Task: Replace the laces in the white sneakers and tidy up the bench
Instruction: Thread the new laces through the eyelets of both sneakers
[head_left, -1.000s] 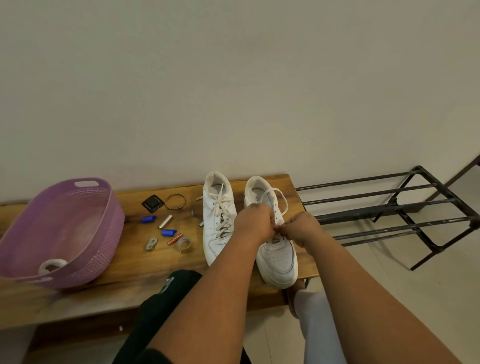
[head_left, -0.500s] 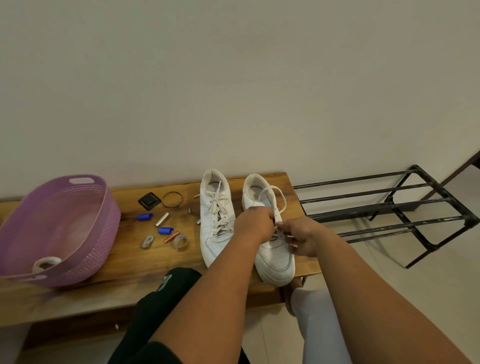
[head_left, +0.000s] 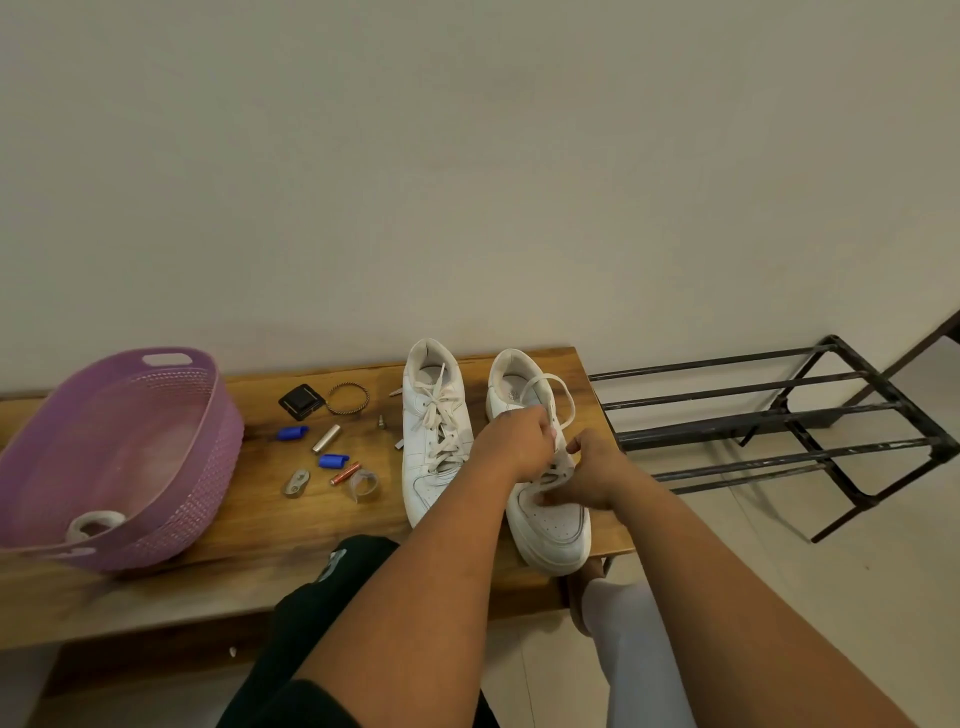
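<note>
Since the earlier frame the right hand (head_left: 587, 480) has dropped from the lace onto the front of the right sneaker (head_left: 545, 499), while the left hand (head_left: 519, 441) has stayed over the eyelets.

The wooden tabletop (head_left: 249, 519) stands against the wall, with a black metal rack (head_left: 779, 421) beside its right end. A purple basket (head_left: 119, 457) sits at the left with a tape roll (head_left: 93, 524) inside. The left sneaker (head_left: 434, 431), laced, stands just beside the right one.

The left fingers are curled and pinch the lace (head_left: 553, 395), whose loop rises past them over the shoe's opening. The right fingers curl on the toe area, below the lacing; whether they hold a lace end I cannot tell.

Small items lie between basket and shoes: a black square case (head_left: 301, 401), a ring (head_left: 347, 398), two blue caps (head_left: 292, 432), a silver cylinder (head_left: 326, 438).
</note>
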